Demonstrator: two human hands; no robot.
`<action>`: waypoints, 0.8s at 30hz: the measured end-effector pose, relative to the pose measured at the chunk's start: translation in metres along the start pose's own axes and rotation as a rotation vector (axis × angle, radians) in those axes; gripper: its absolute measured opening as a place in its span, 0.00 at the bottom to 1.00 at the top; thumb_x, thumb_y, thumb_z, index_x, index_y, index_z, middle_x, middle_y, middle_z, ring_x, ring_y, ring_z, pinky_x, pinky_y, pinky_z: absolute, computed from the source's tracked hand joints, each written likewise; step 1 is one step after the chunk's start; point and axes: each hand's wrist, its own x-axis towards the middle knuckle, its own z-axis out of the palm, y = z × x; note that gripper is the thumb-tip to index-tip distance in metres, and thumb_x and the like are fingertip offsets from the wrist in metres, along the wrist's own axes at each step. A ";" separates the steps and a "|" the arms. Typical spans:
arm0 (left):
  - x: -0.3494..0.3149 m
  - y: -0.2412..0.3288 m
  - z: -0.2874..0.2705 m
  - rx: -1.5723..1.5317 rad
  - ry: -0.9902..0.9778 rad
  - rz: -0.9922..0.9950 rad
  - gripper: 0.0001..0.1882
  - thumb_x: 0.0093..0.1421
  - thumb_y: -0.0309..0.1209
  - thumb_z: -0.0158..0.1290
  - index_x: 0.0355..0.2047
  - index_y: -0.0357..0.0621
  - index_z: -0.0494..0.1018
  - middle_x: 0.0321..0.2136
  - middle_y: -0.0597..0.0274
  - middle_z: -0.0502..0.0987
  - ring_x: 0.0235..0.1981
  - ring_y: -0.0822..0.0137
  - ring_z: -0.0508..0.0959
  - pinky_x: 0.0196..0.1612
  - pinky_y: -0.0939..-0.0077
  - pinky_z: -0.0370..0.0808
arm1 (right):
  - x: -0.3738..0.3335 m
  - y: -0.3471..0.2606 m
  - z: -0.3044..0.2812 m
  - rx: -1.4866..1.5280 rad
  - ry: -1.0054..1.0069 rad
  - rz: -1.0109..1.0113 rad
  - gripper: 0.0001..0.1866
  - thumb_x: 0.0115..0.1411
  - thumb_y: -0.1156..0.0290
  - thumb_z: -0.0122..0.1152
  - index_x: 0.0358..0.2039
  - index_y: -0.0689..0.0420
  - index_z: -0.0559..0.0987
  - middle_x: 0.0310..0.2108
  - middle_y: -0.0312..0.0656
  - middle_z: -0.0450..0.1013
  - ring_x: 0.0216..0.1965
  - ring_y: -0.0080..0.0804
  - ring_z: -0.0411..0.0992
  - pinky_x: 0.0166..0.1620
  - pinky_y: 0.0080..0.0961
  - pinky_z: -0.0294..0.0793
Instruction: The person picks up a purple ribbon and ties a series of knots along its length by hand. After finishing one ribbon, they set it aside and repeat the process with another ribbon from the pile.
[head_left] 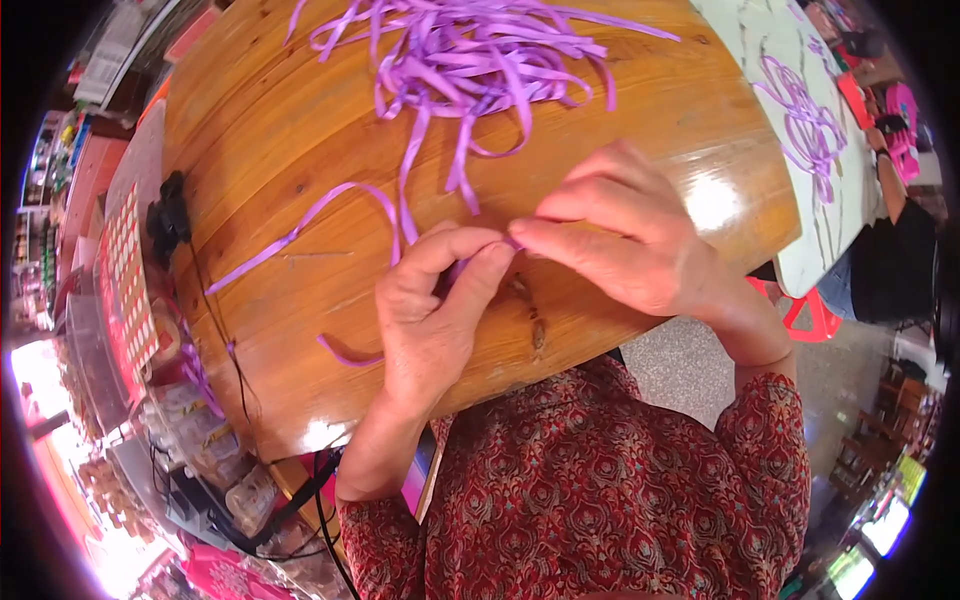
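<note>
Thumb and forefinger of my left hand point(430, 315) are pinched on a narrow purple ribbon point(350, 188). My right hand point(625, 240) pinches the same ribbon just to the right, where only a tiny piece shows between the fingertips. The two hands almost touch above the wooden table, near its front edge. One strand loops away leftward from my left hand, and a short tail lies below it. Fingers hide most of the ribbon where it is gripped. Beyond my hands a tangled heap of purple ribbons point(455, 60) spreads at the far side, with strands trailing toward me.
The glossy wooden table point(270, 210) fills the middle. A black object with a cord point(172, 215) rests at its left edge. On the right, a white marbled table point(735, 35) carries a bundle of purple ribbon point(808, 130). Behind it is another person's arm point(890, 185). A red stool point(815, 318) stands below.
</note>
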 end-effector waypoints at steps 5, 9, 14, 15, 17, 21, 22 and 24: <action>-0.001 0.002 -0.002 0.094 -0.007 0.038 0.03 0.55 0.18 0.55 0.31 0.36 0.76 0.21 0.72 0.66 0.23 0.81 0.63 0.27 0.87 0.59 | -0.003 -0.002 -0.002 0.014 -0.058 0.024 0.14 0.44 0.71 0.59 0.34 0.61 0.78 0.30 0.38 0.69 0.32 0.33 0.68 0.34 0.28 0.65; -0.001 0.006 -0.001 0.172 -0.056 0.029 0.04 0.53 0.17 0.56 0.30 0.35 0.75 0.22 0.71 0.67 0.24 0.80 0.64 0.27 0.87 0.59 | -0.011 -0.001 0.001 0.232 -0.093 0.137 0.08 0.48 0.76 0.60 0.32 0.61 0.76 0.29 0.40 0.68 0.31 0.35 0.69 0.34 0.31 0.68; -0.004 0.006 0.002 -0.039 -0.101 0.060 0.05 0.50 0.17 0.58 0.28 0.37 0.76 0.25 0.67 0.70 0.27 0.77 0.68 0.31 0.85 0.65 | -0.017 -0.006 -0.006 1.487 -0.259 0.728 0.06 0.58 0.78 0.58 0.37 0.63 0.78 0.32 0.38 0.74 0.35 0.24 0.73 0.38 0.22 0.72; -0.005 0.005 0.003 -0.044 -0.109 0.065 0.05 0.50 0.17 0.58 0.28 0.37 0.76 0.25 0.67 0.70 0.27 0.77 0.68 0.31 0.85 0.65 | -0.019 -0.007 -0.001 1.634 -0.238 0.792 0.09 0.58 0.77 0.58 0.40 0.64 0.78 0.36 0.37 0.75 0.40 0.20 0.72 0.43 0.18 0.72; -0.006 0.002 0.005 -0.227 -0.035 -0.046 0.07 0.54 0.18 0.56 0.34 0.36 0.73 0.28 0.65 0.72 0.29 0.76 0.70 0.34 0.83 0.68 | -0.019 -0.013 0.009 1.708 -0.139 0.857 0.09 0.58 0.78 0.58 0.40 0.64 0.78 0.37 0.38 0.75 0.40 0.21 0.72 0.44 0.18 0.72; -0.012 -0.002 0.009 -0.322 0.054 0.008 0.08 0.59 0.18 0.51 0.39 0.36 0.69 0.32 0.64 0.74 0.32 0.76 0.72 0.37 0.83 0.70 | -0.014 -0.016 0.023 1.826 0.061 0.884 0.10 0.57 0.79 0.59 0.41 0.64 0.79 0.39 0.40 0.75 0.41 0.25 0.72 0.47 0.21 0.72; -0.012 -0.003 0.012 -0.309 0.071 0.004 0.08 0.59 0.18 0.51 0.39 0.36 0.69 0.32 0.64 0.74 0.32 0.76 0.72 0.37 0.83 0.70 | -0.013 -0.015 0.027 1.808 0.106 0.832 0.11 0.57 0.80 0.59 0.41 0.64 0.79 0.39 0.40 0.75 0.42 0.26 0.73 0.47 0.21 0.72; -0.014 -0.004 0.015 -0.245 0.150 0.111 0.08 0.58 0.16 0.49 0.39 0.36 0.69 0.33 0.63 0.74 0.32 0.76 0.72 0.38 0.82 0.70 | -0.007 -0.019 0.025 1.631 0.122 0.757 0.11 0.56 0.81 0.59 0.42 0.63 0.79 0.38 0.41 0.75 0.40 0.26 0.73 0.44 0.21 0.72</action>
